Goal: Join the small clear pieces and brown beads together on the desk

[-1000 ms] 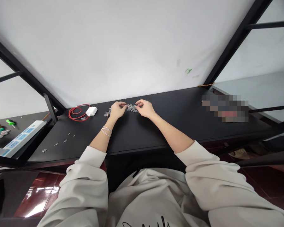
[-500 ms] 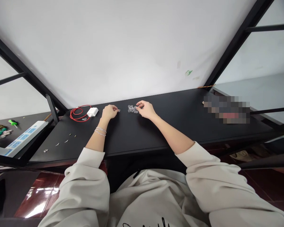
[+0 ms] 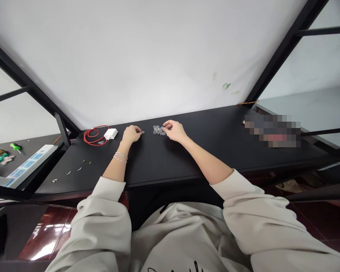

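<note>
In the head view, the left hand (image 3: 132, 134) is closed at the fingertips, pinching a small clear piece (image 3: 143, 132) just above or against the black counter (image 3: 164, 162); which of the two cannot be told. The right hand (image 3: 175, 131) has its thumb and index finger at the right edge of a cluster of clear pieces (image 3: 158, 130), which lies on the counter between the hands; whether those fingers grip one cannot be told. Silvery bracelets (image 3: 120, 157) circle the left wrist. Left of that hand, a white charger (image 3: 110, 133) sits beside a coiled red cable (image 3: 86, 138). Tiny pale bits (image 3: 68, 173) lie scattered nearer the counter's left end. Farther left are a white power strip (image 3: 28, 166) and a green-handled tool (image 3: 15, 146). A pixelated item (image 3: 272, 131) lies at the right.
</note>
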Demonstrator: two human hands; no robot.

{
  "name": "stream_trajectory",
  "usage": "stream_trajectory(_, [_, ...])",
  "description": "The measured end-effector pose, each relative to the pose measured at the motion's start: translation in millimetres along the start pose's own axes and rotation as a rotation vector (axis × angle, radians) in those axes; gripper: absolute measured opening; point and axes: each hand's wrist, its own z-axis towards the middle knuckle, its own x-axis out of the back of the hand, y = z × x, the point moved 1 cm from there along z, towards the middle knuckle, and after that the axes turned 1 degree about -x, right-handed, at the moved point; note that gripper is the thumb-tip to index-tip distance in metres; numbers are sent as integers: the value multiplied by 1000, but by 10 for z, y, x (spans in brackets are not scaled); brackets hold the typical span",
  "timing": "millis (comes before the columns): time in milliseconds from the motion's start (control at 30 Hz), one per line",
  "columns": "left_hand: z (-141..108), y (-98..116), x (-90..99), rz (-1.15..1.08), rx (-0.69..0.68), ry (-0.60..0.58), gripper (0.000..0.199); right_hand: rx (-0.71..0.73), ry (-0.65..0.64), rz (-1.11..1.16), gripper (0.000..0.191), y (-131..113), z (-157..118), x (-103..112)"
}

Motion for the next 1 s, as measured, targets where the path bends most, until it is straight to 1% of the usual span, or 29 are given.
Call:
stream_trajectory(167, [4, 3, -13, -28, -14, -6, 7, -2, 1, -1, 12, -14, -13, 6])
stream_trajectory(367, [1, 4, -39, -62, -58, -10, 15, -2, -1, -6, 12, -12, -14, 8])
stream_trajectory(600, [13, -8, -56, -37, -94, 23, 15, 14, -1, -14, 12, -2, -6, -1])
stream_trajectory(900, [7, 11, -47, -31, -93, -17, 25, 9, -3, -18, 12, 1, 4, -1])
stream_trajectory(1000, [5, 21, -46, -33, -93, -19, 24, 5, -8, -21, 12, -3, 0, 0])
